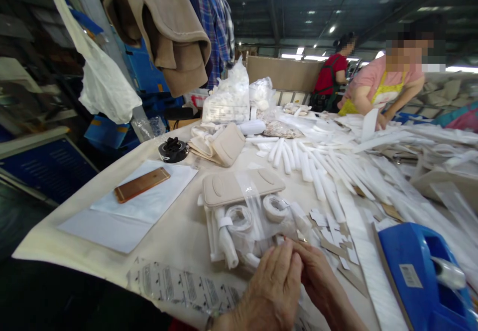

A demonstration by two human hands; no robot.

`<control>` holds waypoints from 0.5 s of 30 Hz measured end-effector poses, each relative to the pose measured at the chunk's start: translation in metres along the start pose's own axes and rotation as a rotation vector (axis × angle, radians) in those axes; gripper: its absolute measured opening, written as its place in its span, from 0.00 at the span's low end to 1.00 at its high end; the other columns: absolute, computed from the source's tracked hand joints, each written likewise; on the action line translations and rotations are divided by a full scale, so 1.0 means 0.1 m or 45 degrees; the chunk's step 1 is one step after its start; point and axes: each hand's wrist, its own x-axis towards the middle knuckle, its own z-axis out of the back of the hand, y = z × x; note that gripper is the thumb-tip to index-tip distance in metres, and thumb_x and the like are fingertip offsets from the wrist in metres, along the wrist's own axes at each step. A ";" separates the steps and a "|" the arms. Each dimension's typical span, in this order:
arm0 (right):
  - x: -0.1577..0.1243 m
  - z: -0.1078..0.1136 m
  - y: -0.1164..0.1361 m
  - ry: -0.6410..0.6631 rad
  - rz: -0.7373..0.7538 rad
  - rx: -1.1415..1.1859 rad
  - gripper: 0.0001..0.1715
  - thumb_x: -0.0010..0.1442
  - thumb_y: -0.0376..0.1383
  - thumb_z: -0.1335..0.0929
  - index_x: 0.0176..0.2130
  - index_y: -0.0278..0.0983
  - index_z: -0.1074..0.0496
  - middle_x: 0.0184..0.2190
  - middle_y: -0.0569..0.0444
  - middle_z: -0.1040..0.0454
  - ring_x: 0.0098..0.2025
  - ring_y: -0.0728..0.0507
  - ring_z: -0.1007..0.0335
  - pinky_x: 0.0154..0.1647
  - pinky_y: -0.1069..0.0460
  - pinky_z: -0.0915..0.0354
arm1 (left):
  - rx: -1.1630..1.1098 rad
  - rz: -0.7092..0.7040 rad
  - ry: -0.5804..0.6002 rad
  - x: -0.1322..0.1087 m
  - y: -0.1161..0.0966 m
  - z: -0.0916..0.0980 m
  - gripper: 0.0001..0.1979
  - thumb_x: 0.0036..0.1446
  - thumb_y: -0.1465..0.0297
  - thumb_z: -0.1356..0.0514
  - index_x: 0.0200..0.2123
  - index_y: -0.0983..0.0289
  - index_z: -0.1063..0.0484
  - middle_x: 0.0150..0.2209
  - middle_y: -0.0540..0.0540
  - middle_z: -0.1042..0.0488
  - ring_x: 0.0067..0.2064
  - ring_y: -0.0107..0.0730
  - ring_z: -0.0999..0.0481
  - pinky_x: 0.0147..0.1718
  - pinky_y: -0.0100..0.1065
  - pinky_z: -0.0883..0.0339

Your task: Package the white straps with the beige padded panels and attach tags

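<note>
A beige padded panel (242, 186) lies in front of me, with a clear plastic strip (252, 201) running over it. Below the panel are coiled white cords (239, 219) and white foam-like tubes (226, 244). My left hand (274, 278) is at the near side of this bundle, its fingers bent and pressed together. Against it, my right hand (315, 264) pinches with its fingertips at the bundle's lower right. What sits between the fingers of either hand is hidden. A printed clear plastic bag (182, 283) lies beside my left hand.
A phone (142, 184) rests on white sheets (112, 231) at left. A blue tape dispenser (421, 276) stands at right, near card scraps (336, 236). Many white tubes (298, 159) spread behind. Across the table, a person (384, 82) in a yellow apron handles white pieces.
</note>
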 end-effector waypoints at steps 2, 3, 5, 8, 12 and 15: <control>-0.15 0.03 -0.13 -0.299 0.410 -0.298 0.20 0.47 0.46 0.27 0.36 0.35 0.28 0.14 0.64 0.39 0.17 0.53 0.46 0.18 0.57 0.48 | -0.059 -0.202 -0.105 0.01 0.18 0.26 0.19 0.61 0.76 0.53 0.55 0.69 0.39 0.54 0.63 0.31 0.62 0.43 0.41 0.54 0.42 0.37; -0.23 0.01 -0.23 -0.424 0.685 -0.486 0.19 0.53 0.44 0.29 0.41 0.36 0.28 0.18 0.61 0.34 0.20 0.50 0.40 0.22 0.55 0.43 | -0.079 -0.167 -0.071 0.01 0.31 0.40 0.18 0.62 0.76 0.54 0.54 0.67 0.37 0.53 0.62 0.31 0.61 0.43 0.40 0.55 0.44 0.38; -0.34 -0.10 -0.45 -0.500 1.244 -0.859 0.12 0.59 0.39 0.34 0.43 0.38 0.28 0.27 0.54 0.26 0.30 0.45 0.32 0.35 0.50 0.38 | -0.066 -0.003 -0.074 -0.02 0.60 0.66 0.17 0.60 0.79 0.51 0.51 0.69 0.35 0.49 0.63 0.29 0.56 0.39 0.35 0.53 0.41 0.36; -0.35 -0.34 -0.70 -0.383 1.760 -1.279 0.15 0.62 0.31 0.39 0.45 0.39 0.27 0.39 0.49 0.23 0.45 0.40 0.32 0.54 0.42 0.47 | -0.079 -0.044 -0.003 -0.06 0.91 0.84 0.16 0.59 0.79 0.48 0.50 0.68 0.35 0.48 0.61 0.28 0.54 0.37 0.33 0.53 0.39 0.36; -0.20 -0.60 -0.76 -0.444 1.849 -1.496 0.20 0.65 0.29 0.46 0.42 0.33 0.28 0.35 0.47 0.24 0.42 0.40 0.36 0.58 0.41 0.53 | -0.116 -0.337 0.368 -0.07 0.99 0.78 0.20 0.59 0.75 0.50 0.55 0.68 0.39 0.52 0.63 0.30 0.59 0.42 0.38 0.57 0.46 0.42; -0.13 -0.65 -0.72 -0.485 1.833 -1.473 0.22 0.65 0.27 0.48 0.35 0.35 0.29 0.29 0.51 0.28 0.37 0.43 0.37 0.57 0.42 0.51 | -0.141 -0.418 0.526 0.05 0.96 0.73 0.20 0.56 0.75 0.49 0.53 0.67 0.38 0.50 0.62 0.29 0.55 0.43 0.34 0.55 0.47 0.43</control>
